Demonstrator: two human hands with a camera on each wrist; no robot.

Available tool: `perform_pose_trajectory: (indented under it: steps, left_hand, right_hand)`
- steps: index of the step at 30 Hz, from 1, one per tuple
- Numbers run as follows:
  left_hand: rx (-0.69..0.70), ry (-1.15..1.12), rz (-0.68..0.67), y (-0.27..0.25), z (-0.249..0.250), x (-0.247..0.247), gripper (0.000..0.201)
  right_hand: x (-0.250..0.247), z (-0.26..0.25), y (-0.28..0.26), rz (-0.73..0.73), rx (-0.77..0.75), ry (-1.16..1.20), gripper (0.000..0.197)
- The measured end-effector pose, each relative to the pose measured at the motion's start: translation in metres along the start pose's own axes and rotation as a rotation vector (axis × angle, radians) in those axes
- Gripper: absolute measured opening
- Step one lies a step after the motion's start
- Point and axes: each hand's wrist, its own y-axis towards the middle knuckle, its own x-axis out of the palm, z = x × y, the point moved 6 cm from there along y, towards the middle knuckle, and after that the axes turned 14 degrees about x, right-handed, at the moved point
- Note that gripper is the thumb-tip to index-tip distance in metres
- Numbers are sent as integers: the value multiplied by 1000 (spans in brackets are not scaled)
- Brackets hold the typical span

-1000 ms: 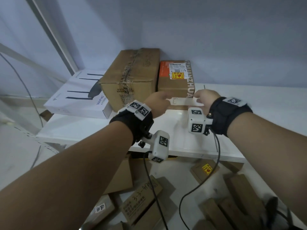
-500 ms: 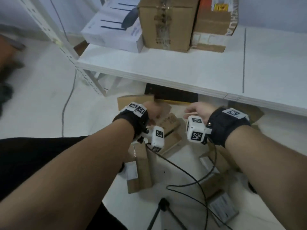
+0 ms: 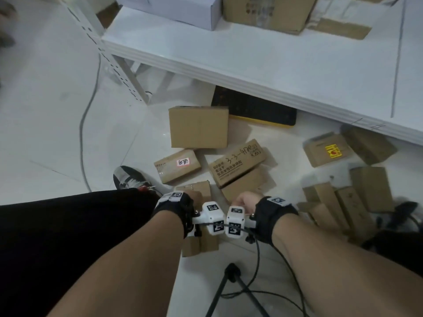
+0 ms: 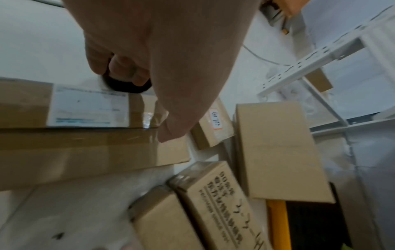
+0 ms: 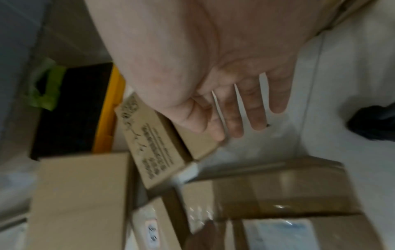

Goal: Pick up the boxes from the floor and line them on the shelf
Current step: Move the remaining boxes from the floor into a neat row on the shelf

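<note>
A long narrow cardboard box (image 3: 198, 245) with a white label (image 4: 87, 107) lies on the floor under my wrists. My left hand (image 3: 196, 197) sits on its far end; in the left wrist view the fingers (image 4: 119, 67) curl over the far edge and the thumb (image 4: 169, 133) lies across the near edge. My right hand (image 3: 244, 200) hovers just right of it with fingers (image 5: 256, 108) straight and spread, holding nothing. The white shelf (image 3: 251, 56) above carries a white carton (image 3: 180, 10) and a brown box (image 3: 263, 12).
Several cardboard boxes lie around: a plain one (image 3: 198, 126), a pink-labelled one (image 3: 177, 165), a printed one (image 3: 238, 163), a yellow-stickered one (image 3: 327, 152), a pile at right (image 3: 343, 207). A black-and-yellow case (image 3: 254, 108) lies under the shelf. My shoe (image 3: 130, 177), a tripod (image 3: 231, 271) and cables are close by.
Both hands left the flat box on the shelf and came down to the floor. My view dropped from the shelf to the floor boxes, and the left hand has closed on the long box.
</note>
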Motion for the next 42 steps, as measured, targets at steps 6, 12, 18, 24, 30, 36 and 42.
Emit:
perform_pose_trajectory:
  steps: [6, 12, 18, 24, 30, 36, 42]
  left_hand:
    - [-89, 5, -1, 65, -71, 10, 23]
    - [38, -76, -2, 21, -9, 3, 25]
    - [-67, -398, 83, 29, -9, 20, 19]
    - [-148, -383, 150, 57, -53, 37, 21]
    - [-105, -475, 100, 23, -20, 29, 20]
    - [-54, -414, 48, -3, 12, 13, 7]
    - [41, -330, 195, -19, 67, -48, 14]
  right_hand:
    - [19, 9, 23, 75, 65, -55, 16]
    - [21, -1, 27, 60, 23, -97, 37]
    - [4, 17, 38, 99, 56, -139, 22]
    - [-2, 18, 43, 79, 16, -113, 62]
    - [-2, 15, 17, -2, -31, -235, 87]
    - [-13, 8, 12, 15, -108, -283, 152]
    - [-65, -7, -62, 31, -236, -154, 50]
